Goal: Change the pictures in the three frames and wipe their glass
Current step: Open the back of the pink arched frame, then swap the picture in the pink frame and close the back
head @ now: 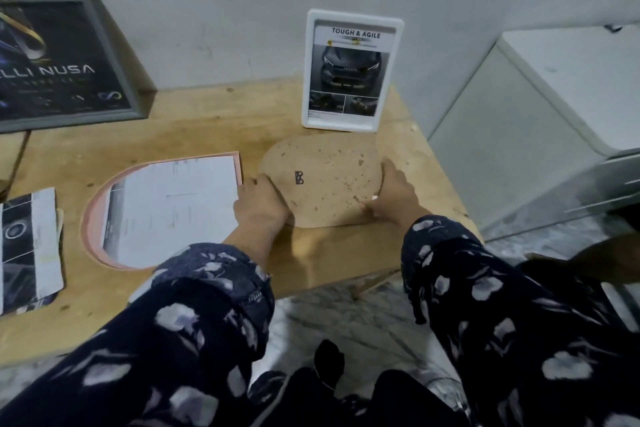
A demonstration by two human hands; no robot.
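the wooden table is the landmark for everything here. at its far left, leaning against the wall, stands the grey frame, the largest of the three, upright probably because it is either done or waiting its turn. on the table's left-centre lies the pink arched frame, flat and face down by the look of it, with a white printed sheet laid in its opening, likely the new picture set in place before the back goes on. at the table's right-centre lies one brown arched backing board with a small metal hanger showing, so its back faces up; it seems to belong to that pink frame. both hands hold it by its edges: the left hand grips the left rim with curled fingers, the right hand curls round the right rim, presumably to lift it level. at the table's far edge stands the white frame, holding a car leaflet. at the table's near left lies a small pile of dark prints; i cannot count the sheets. count: three frames, one board, two hands.
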